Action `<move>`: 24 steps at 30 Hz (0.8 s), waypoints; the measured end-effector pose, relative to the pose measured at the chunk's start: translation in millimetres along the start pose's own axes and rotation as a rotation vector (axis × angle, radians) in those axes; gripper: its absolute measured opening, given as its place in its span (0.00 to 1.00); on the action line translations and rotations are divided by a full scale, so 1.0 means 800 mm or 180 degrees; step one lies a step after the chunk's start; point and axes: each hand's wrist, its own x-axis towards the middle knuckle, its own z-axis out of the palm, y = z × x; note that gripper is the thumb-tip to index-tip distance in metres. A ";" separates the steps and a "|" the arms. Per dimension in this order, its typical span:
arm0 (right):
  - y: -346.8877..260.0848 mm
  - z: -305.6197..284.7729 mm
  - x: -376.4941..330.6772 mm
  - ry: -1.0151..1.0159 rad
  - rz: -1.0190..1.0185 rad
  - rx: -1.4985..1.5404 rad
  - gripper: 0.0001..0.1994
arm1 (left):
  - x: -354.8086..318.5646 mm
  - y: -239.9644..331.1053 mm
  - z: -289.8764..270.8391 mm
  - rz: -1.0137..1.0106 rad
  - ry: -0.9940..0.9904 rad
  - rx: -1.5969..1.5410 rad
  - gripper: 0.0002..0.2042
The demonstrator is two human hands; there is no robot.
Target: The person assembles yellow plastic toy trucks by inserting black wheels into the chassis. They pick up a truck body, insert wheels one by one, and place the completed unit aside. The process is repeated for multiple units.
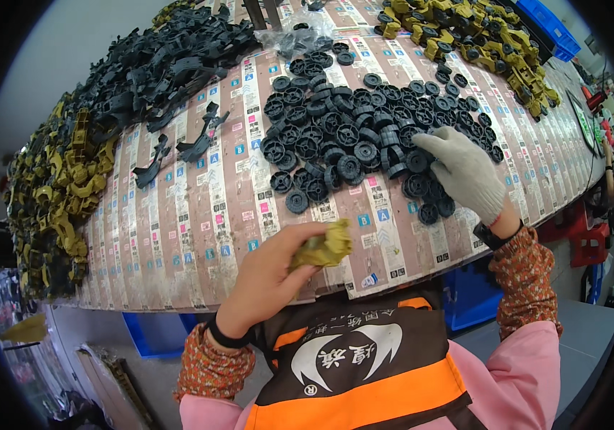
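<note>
My left hand (267, 276), bare, is closed around a yellow plastic part (326, 246) just above the table's near edge. Part of that piece is hidden by my fingers. My right hand (466, 172), in a pale knitted glove, reaches to the right side of a pile of black toy wheels (346, 134). Its thumb and forefinger are spread apart at the wheels; no wheel is plainly lifted between them. The wheels are small, round and spoked, some standing on edge.
The table (178, 244) is covered in printed sheets. Dark plastic parts (149, 72) heap at the far left, above yellow parts (70, 179). Yellow pieces with wheels (457, 32) lie far right, near a blue crate (547, 29). Two loose dark pieces (203, 136) lie left of the wheels.
</note>
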 end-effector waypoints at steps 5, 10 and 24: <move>0.011 0.012 0.007 0.0086 -0.0050 -0.0188 0.14 | 0.028 0.028 0.024 0.1111 -0.0258 0.2189 0.26; 0.014 -0.005 -0.011 0.0411 0.0168 0.0196 0.12 | 0.020 -0.010 0.043 0.1029 0.0211 0.2478 0.28; 0.010 0.001 0.007 -0.0047 -0.0365 -0.0767 0.14 | -0.012 -0.056 0.081 -0.0427 0.1989 0.0727 0.33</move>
